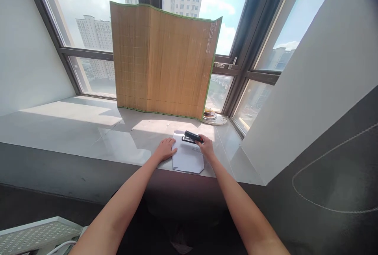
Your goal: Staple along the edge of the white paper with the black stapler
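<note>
A black stapler (pixel 191 137) is gripped at its right end by my right hand (pixel 206 146). It is over the upper part of a stack of white paper (pixel 187 158) on the window sill; whether it touches the sheets I cannot tell. My left hand (pixel 165 149) lies flat on the sill at the left edge of the paper, fingers stretched out and thumb reaching the sheets. Rows of small marks show on the paper near my right hand.
Behind the paper a brown bamboo mat (pixel 165 62) with green edging stands against the window. Stacked plates (pixel 210 116) sit at its right foot. The pale sill (pixel 73 129) ends at a front edge below my hands. A white perforated panel (pixel 41 236) is at lower left.
</note>
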`<state>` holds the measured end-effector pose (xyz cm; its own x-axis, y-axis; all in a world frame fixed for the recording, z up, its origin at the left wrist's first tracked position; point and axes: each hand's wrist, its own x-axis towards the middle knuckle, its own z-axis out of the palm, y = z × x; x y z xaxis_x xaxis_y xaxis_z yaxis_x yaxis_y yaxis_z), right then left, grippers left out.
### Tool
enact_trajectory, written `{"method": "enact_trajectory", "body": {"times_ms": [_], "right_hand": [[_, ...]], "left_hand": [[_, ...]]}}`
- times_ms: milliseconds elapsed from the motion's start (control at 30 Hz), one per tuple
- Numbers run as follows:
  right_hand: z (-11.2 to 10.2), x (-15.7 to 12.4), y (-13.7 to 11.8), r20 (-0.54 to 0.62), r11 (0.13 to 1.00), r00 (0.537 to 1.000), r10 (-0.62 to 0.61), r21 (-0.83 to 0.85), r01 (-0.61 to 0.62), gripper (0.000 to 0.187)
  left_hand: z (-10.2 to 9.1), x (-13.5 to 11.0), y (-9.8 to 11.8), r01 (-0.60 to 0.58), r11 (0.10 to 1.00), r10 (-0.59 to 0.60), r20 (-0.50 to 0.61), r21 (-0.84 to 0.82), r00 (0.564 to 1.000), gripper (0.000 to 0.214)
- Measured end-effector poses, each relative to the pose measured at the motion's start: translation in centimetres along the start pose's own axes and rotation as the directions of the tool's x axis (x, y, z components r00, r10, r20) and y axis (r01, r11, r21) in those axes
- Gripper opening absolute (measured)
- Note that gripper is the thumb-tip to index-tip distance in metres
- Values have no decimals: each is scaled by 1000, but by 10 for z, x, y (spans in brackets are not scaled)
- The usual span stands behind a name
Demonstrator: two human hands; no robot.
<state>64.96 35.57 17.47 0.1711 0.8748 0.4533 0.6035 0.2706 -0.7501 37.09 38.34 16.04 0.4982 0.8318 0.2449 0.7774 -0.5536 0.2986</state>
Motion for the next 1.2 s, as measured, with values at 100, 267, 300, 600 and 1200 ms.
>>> {"method": "enact_trajectory", "body": {"times_ms": [100,267,300,600,1200], "right_hand": [[6,2,6,20,998,1000,19,64,-21,41],[16,-2,9,70,993,997,21,110,-28,40],[16,-2,9,86,993,996,20,117,-30,39],[10,-5,16,-30,981,998,63,187,-57,40],[19,2,22,-73,980,985,159,134,-148,32]], "left_hand": [[-2,0,2,17,1000,-17,9,6,1000,44],[-4,0,4,17,1000,-17,7,9,1000,48],[-5,0,4,16,1000,-16,8,7,1000,49],[-4,0,3,22,1000,-22,-2,-10,1000,43],[1,3,-1,49,997,-48,4,-60,999,67]]}}
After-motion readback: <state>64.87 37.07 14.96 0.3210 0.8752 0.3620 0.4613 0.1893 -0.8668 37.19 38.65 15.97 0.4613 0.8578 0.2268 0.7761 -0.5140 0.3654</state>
